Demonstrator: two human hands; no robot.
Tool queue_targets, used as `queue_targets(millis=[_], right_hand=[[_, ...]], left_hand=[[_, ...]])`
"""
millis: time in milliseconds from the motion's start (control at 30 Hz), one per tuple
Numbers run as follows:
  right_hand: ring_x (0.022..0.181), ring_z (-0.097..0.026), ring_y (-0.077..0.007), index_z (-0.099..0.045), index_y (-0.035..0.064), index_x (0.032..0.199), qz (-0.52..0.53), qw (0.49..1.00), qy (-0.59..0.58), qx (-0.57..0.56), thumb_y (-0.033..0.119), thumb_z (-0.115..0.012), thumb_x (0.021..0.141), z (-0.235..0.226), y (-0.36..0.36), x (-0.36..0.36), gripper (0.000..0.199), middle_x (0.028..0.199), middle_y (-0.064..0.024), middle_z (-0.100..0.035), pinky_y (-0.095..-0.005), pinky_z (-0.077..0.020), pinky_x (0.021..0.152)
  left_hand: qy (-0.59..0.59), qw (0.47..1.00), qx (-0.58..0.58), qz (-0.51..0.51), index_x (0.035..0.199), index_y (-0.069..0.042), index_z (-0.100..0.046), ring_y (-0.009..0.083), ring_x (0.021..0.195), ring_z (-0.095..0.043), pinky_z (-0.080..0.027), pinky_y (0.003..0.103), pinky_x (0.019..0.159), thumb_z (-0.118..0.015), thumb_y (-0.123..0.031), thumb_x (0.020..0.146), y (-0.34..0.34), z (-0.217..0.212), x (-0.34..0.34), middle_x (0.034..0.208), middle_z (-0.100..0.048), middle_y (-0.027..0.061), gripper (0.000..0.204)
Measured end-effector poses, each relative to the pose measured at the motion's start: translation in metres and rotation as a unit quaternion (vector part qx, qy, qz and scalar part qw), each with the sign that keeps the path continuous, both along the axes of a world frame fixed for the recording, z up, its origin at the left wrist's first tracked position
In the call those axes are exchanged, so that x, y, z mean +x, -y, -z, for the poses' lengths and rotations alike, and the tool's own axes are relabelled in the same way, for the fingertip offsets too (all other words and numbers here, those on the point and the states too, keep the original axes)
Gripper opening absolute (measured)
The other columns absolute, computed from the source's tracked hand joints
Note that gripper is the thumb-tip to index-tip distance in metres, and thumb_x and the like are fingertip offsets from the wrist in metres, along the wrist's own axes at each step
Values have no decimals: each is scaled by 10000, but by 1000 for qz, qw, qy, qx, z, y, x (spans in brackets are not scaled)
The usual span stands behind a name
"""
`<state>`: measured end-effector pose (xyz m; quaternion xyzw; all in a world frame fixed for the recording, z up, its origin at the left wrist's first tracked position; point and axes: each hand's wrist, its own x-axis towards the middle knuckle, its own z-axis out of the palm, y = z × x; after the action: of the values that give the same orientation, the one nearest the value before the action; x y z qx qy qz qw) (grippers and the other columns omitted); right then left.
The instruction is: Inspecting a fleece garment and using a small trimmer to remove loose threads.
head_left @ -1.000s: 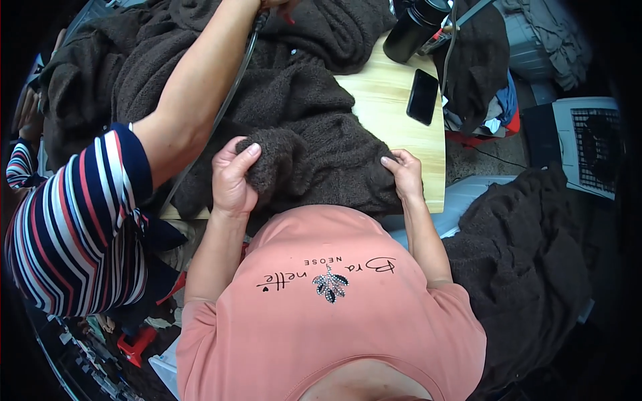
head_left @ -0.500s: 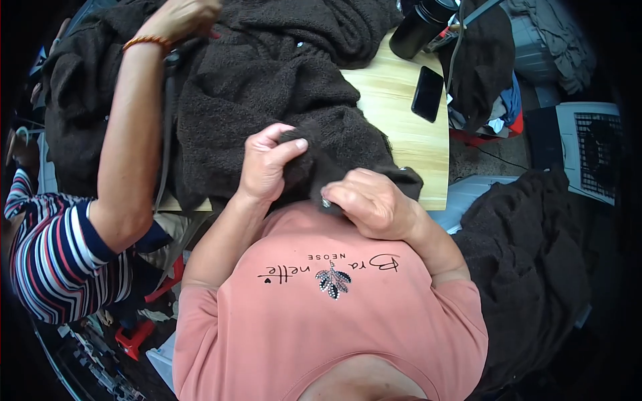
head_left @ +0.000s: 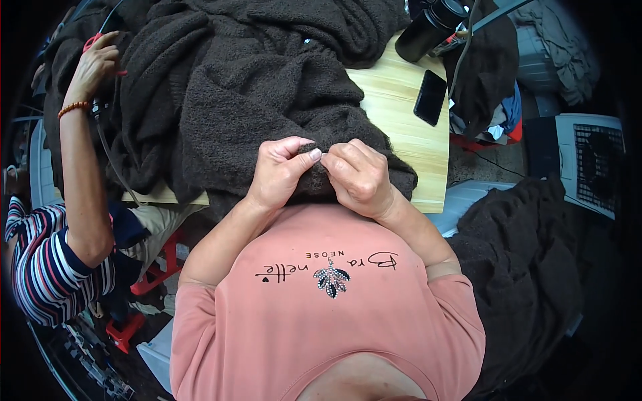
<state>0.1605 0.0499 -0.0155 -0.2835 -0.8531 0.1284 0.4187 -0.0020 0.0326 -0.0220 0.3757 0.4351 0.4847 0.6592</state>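
Observation:
A dark brown, fuzzy knit garment [head_left: 247, 100] lies heaped over the table and hangs down in front of me. My left hand [head_left: 275, 175] is closed, pinching a fold of the knit between thumb and fingers. Right beside it, my right hand [head_left: 361, 177] is closed too, its thumb and forefinger pressed together against the tip of my left thumb. What sits in that right-hand pinch is too small to make out. Higher up on the knit shows a small shiny round spot [head_left: 307, 41].
On the pale wooden table [head_left: 384, 87] lie a black phone [head_left: 430, 98] and a black bottle [head_left: 430, 30]. At the left, a co-worker's hand [head_left: 97, 67] holds something red on the brown cloth. More brown cloth [head_left: 515, 267] is piled at my right.
My right hand has moved up and left from near my shirt to meet my left hand. The co-worker's arm has swung left.

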Motion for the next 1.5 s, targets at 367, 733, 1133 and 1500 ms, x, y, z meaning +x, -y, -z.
queue_targets(millis=[367, 733, 1133, 1500], right_hand=[[781, -607, -296, -571, -23, 804, -106, 960, -51, -255, -75, -585, 673, -4, -16, 10, 142, 884, -134, -603, -328, -483, 698], [611, -568, -317, -526, 19, 812, -2, 980, 75, -187, -15, -583, 673, 22, -2, -9, 154, 699, -116, -548, -384, -451, 504], [519, -540, -262, -520, 15, 753, 39, 997, 28, -68, -37, -565, 625, 10, 3, -12, 146, 613, -105, -501, -349, -435, 452], [749, -585, -159, -581, -25, 902, 134, 936, -103, -309, -27, -596, 749, 18, -21, 49, 154, 846, -94, -608, -255, -461, 684]], left_hand=[[-174, 973, 152, -5, 882, 14, -646, 45, 629, -510, -406, 211, 536, -635, 45, 729, 7, 4, -4, 674, -583, 4, 157], [-420, 844, 329, -47, 777, 16, -609, 227, 577, -576, -451, 274, 526, -582, 129, 680, 6, 2, -11, 662, -571, 130, 151], [-318, 913, 229, -110, 784, 12, -600, 241, 586, -596, -466, 295, 536, -571, 91, 691, 7, 8, -1, 679, -591, 139, 126], [-377, 898, 223, -35, 795, 12, -610, 218, 621, -589, -453, 284, 571, -611, 33, 714, 3, -4, -15, 705, -592, 123, 84]])
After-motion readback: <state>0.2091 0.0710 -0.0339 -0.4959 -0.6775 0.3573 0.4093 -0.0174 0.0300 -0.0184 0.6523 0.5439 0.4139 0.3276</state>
